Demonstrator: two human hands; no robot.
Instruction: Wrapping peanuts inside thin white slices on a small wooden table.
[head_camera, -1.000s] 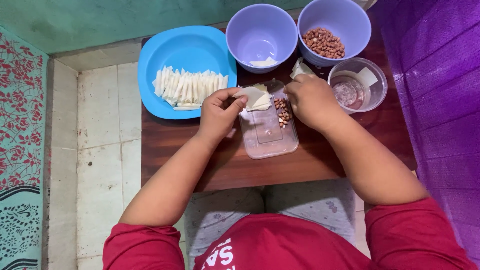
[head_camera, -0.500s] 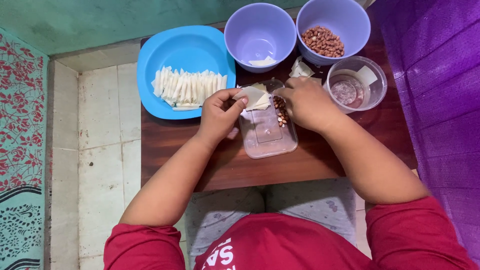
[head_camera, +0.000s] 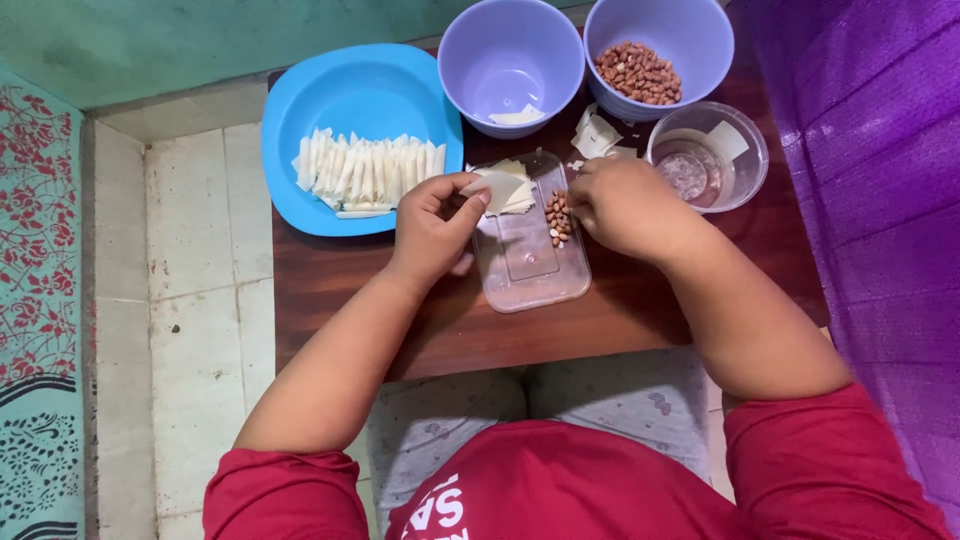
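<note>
My left hand (head_camera: 432, 228) pinches a thin pale dough wrapper (head_camera: 497, 187) over the far end of a clear plastic lid (head_camera: 528, 260). A few more wrappers lie under it on the lid. My right hand (head_camera: 625, 205) rests with closed fingertips on a small heap of peanuts (head_camera: 556, 217) on the lid's right side; whether it holds any is hidden. A blue plate (head_camera: 375, 88) to the left carries a row of folded wrappers (head_camera: 366, 171).
Behind stand an almost empty lilac bowl (head_camera: 512, 60), a lilac bowl of peanuts (head_camera: 640, 72) and a clear bowl of water (head_camera: 705, 158). Wrapper scraps (head_camera: 596, 134) lie between them. The small wooden table (head_camera: 440, 330) has tiled floor left and purple cloth (head_camera: 880, 160) right.
My right hand has slid a little left and down onto the peanut heap. My left hand keeps holding the wrapper in the same spot. The view has shifted slightly.
</note>
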